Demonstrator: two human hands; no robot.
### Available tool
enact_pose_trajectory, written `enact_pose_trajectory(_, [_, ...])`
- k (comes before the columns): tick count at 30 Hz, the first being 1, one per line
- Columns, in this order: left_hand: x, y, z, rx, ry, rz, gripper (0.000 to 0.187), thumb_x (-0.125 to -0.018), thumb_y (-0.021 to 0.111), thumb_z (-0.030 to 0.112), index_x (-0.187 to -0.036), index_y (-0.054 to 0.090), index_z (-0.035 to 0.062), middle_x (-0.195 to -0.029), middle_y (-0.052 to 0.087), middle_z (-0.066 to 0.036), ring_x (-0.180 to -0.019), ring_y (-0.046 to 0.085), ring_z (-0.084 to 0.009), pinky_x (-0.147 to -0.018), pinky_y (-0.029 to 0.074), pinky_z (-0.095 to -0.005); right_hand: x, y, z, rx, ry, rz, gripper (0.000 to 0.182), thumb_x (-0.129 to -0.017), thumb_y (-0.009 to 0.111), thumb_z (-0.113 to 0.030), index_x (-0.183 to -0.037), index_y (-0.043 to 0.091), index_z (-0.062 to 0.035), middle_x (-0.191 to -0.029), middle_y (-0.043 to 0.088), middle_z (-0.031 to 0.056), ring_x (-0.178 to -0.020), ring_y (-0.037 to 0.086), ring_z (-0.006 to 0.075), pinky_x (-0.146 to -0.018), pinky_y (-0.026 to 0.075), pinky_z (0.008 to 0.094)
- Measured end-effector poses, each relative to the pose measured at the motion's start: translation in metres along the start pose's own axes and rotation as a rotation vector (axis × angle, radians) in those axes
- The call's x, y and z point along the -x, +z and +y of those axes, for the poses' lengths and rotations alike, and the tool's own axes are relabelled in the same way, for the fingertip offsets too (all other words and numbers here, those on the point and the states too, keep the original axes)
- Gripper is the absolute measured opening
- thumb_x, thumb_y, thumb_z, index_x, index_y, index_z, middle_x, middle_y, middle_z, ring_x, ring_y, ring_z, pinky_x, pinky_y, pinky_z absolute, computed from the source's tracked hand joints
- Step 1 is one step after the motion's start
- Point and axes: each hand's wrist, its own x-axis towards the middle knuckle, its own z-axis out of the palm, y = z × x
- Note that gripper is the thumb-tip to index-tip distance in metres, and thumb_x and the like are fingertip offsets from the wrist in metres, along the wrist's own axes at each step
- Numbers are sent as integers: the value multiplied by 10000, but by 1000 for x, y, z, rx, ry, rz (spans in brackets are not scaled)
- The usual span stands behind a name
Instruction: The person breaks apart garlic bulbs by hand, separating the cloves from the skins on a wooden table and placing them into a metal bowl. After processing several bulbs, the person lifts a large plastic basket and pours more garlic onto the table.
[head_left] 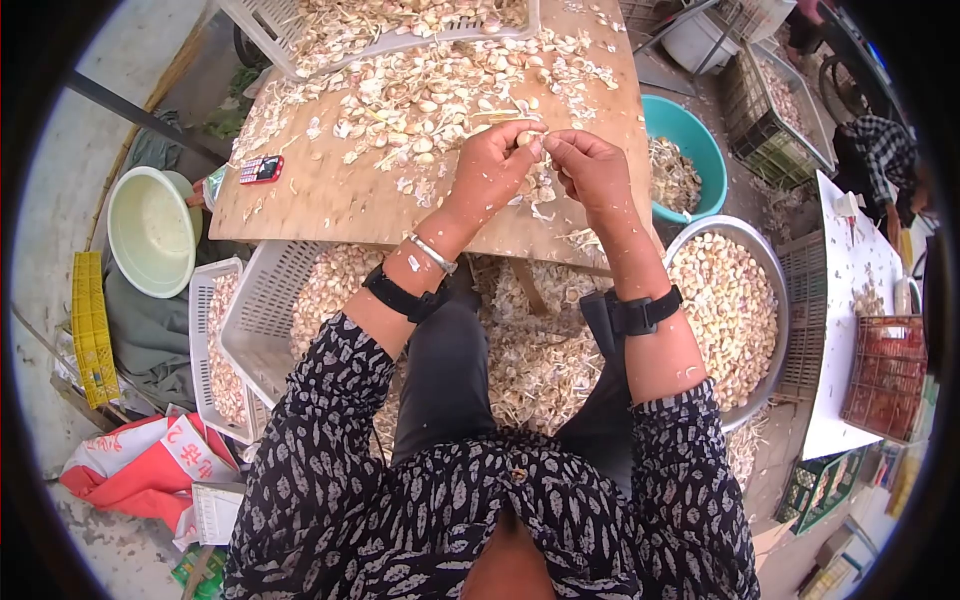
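The left hand point(490, 175) has its grip closed on a garlic clove point(527, 138), pinched between thumb and forefinger. The right hand point(595, 170) meets it from the other side, its grip closed on the clove too, thumb and forefinger at its right end. The clove is above the wooden surface point(325, 205), inside the near edge, with the fingertips of both hands touching or nearly so.

Just beyond the hands a loose pile point(420, 100) spreads toward a white crate point(262, 40) at the far side, so room forward is taken up. Wood shows on the left between the left forearm and a red phone point(262, 169), which lies near the left edge. On the right, the edge runs close beside the right hand; just past it sits a teal basin point(712, 150), lower than the surface.

Below the near edge, a metal bowl point(783, 320) of cloves stands just beside the right forearm, and a slatted crate point(262, 305) stands left of the legs. Scraps point(540, 370) fill the gap between the knees. Farther right, well apart, another person point(880, 160) is beside a white table point(840, 300).
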Motion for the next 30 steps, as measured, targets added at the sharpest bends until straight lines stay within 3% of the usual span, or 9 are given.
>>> enact_pose_trajectory(10, [23, 22, 59, 63, 271, 83, 218, -879, 627, 157, -1051, 622, 23, -689, 533, 47, -612, 451, -16, -533, 381, -178, 1, -6, -2, -219, -19, 88, 114, -844, 639, -147, -839, 634, -33, -631, 534, -26, -459, 415, 32, -395, 291, 173])
enact_pose_trajectory(14, [71, 45, 184, 223, 1007, -212, 85, -802, 631, 72, -811, 653, -10, -677, 616, -112, -537, 563, -151, -489, 459, -234, -6, -10, 1, -221, 49, 134, 107, -841, 628, -129, -773, 602, -51, -607, 506, -24, -436, 380, 33, -376, 251, 190])
enact_pose_trajectory(16, [91, 42, 210, 466, 925, -522, 170, -745, 633, 53, -625, 593, -60, -625, 605, -149, -438, 553, -184, -437, 475, -263, -6, -9, 3, -226, 66, 136, 110, -837, 631, -131, -763, 599, -56, -610, 508, -24, -433, 375, 31, -375, 244, 193])
enact_pose_trajectory(17, [104, 52, 201, 588, 948, -575, 344, -851, 522, 176, -1029, 562, -116, -800, 593, -134, -682, 599, -240, -654, 508, -371, -6, -9, 2, -215, 60, 141, 109, -836, 631, -132, -766, 602, -54, -610, 509, -24, -433, 377, 32, -376, 249, 193])
enact_pose_trajectory(18, [103, 59, 207, 604, 969, -575, 344, -851, 522, 176, -1029, 562, -116, -800, 593, -134, -682, 599, -240, -654, 508, -371, -3, -9, 1, -207, 61, 143, 108, -836, 631, -133, -770, 604, -53, -610, 509, -25, -432, 378, 34, -376, 253, 193])
enact_pose_trajectory(21, [109, 88, 233, 516, 1243, 188, 141, -702, 664, 53, -826, 685, -10, -686, 578, -102, -439, 474, -116, -416, 407, -228, 0, -10, 2, -175, 61, 152, 106, -845, 626, -150, -812, 615, -49, -635, 519, -21, -440, 391, 44, -384, 267, 191])
enact_pose_trajectory(24, [84, 88, 229, 418, 1579, 221, 65, -723, 659, 11, -775, 682, -22, -688, 604, -138, -463, 511, -134, -400, 418, -235, 0, -18, 1, -175, 60, 136, 110, -853, 620, -160, -856, 621, -50, -654, 521, -22, -451, 403, 51, -390, 270, 189])
enact_pose_trajectory(27, [89, 58, 226, 403, 1102, -404, 136, -742, 640, 57, -656, 609, -44, -660, 608, -127, -468, 557, -189, -465, 482, -260, 0, -21, -5, -140, 80, 175, 105, -863, 613, -157, -879, 619, -54, -661, 524, -19, -470, 419, 50, -396, 284, 186])
enact_pose_trajectory(30, [45, 64, 191, 124, 1000, -51, 128, -880, 595, 113, -940, 620, 2, -728, 586, -48, -584, 537, -118, -532, 435, -206, -3, -28, -7, -281, -18, 222, 124, -874, 600, -154, -873, 627, -34, -623, 525, -19, -438, 404, 45, -391, 291, 193])
